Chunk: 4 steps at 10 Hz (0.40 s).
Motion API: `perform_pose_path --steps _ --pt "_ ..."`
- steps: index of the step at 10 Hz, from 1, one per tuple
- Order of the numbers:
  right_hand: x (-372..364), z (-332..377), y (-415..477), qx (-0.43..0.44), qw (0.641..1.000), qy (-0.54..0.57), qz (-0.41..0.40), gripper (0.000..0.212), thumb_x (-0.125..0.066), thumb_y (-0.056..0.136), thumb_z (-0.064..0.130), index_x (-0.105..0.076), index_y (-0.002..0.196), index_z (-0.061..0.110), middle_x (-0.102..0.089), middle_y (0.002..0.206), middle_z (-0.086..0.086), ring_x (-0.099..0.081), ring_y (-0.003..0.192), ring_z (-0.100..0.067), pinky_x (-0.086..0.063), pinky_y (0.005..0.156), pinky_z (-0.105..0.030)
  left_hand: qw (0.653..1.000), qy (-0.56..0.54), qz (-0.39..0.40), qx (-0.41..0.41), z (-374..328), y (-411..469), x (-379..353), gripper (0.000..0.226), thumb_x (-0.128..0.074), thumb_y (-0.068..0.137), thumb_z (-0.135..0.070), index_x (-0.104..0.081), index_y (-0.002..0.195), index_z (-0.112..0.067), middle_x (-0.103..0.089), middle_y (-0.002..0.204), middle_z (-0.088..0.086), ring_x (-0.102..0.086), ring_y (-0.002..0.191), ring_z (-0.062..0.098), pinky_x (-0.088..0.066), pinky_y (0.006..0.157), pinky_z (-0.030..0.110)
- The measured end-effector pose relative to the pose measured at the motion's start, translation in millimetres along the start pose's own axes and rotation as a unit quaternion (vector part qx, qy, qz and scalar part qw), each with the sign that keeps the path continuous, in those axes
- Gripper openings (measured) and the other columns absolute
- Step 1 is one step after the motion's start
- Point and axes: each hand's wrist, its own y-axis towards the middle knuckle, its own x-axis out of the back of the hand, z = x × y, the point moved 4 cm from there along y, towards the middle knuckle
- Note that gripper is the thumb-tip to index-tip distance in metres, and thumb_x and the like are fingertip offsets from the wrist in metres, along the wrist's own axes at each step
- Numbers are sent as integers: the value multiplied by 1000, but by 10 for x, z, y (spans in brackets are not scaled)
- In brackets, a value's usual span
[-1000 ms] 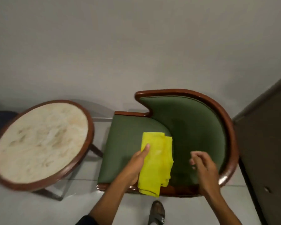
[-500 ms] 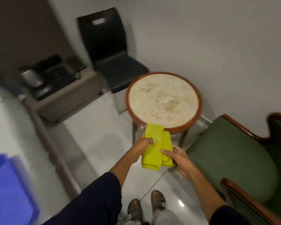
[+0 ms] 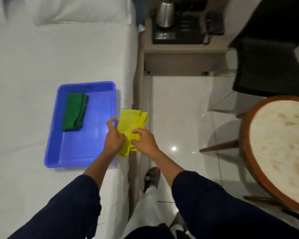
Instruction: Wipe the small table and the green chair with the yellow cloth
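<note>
Both of my hands hold the folded yellow cloth (image 3: pixel 130 122) over the edge of the white bed, just right of a blue tray. My left hand (image 3: pixel 113 136) grips its left side, beside the tray's right wall. My right hand (image 3: pixel 144 139) pinches its lower right part. The small round table (image 3: pixel 281 144), pale marbled top in a brown wooden rim, stands at the right edge, apart from my hands. The green chair is out of view.
The blue tray (image 3: pixel 59 135) lies on the white bed (image 3: pixel 33 66) and holds a folded green cloth (image 3: pixel 74 112). A side cabinet (image 3: pixel 179 54) with a kettle (image 3: pixel 164 13) stands ahead. A black chair (image 3: pixel 269 66) is at the upper right. My sandalled foot (image 3: pixel 151 177) rests on the glossy tiled floor.
I have turned left from the green chair, past the small table, to the bed. The yellow cloth left the chair seat and is now in both hands beside the blue tray.
</note>
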Motion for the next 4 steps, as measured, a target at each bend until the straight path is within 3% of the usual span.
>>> perform_pose_path --steps 1,2,3,4 --pt "-751 333 276 13 997 -19 80 49 -67 81 13 -60 129 17 -57 134 -12 -55 122 -29 -43 99 -29 997 31 -68 -16 543 247 611 52 -47 75 2 -47 127 -6 -60 106 13 -57 79 33 -41 71 35" --pt "-1251 398 391 30 980 -105 169 56 -59 83 17 -50 138 18 -46 138 -12 -44 129 -32 -40 104 -39 990 118 -74 0 1037 448 963 48 -50 80 16 -59 124 -1 -56 125 27 -53 115 39 -38 93 35" --pt "-1429 343 428 114 934 -297 162 41 -54 84 18 -58 124 13 -41 131 -15 -41 122 -36 -37 97 -47 967 252 36 9 1307 612 947 43 -57 89 3 -61 131 -5 -34 148 36 -33 141 44 -29 111 39" --pt "-1318 337 437 139 921 -340 130 32 -51 86 18 -60 117 12 -39 132 -17 -42 119 -37 -36 94 -45 904 399 135 71 1402 616 855 38 -52 96 -28 -59 133 -34 -8 164 20 -9 152 35 -20 119 49"
